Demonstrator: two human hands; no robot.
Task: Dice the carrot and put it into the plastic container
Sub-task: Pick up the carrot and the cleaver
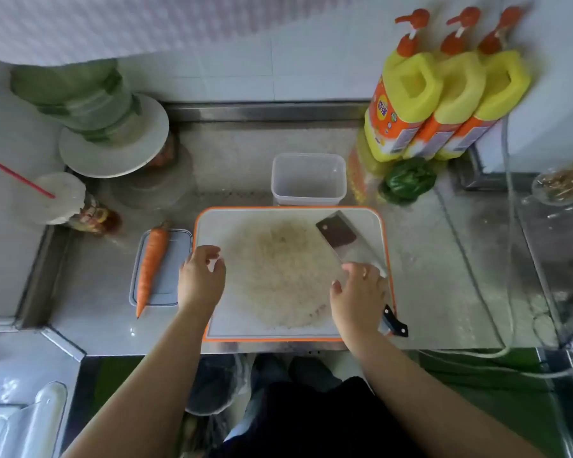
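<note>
The carrot (151, 266) lies whole on a flat grey lid (161, 267) at the left of the steel counter (444, 292), its thin tip pointing toward the person and hanging past the lid's near edge. Just right of it, the left hand (201, 279) hovers over the left rim of the orange-edged cutting board (291, 276), fingers loosely curled and holding nothing. Farther right, the right hand (358, 297) hangs above the cleaver (351, 256), fingers relaxed and spread, not gripping the handle. The cleaver rests flat on the board's right side. Behind the board stands the empty plastic container (309, 178), with three yellow bottles (444, 104) further right.
</note>
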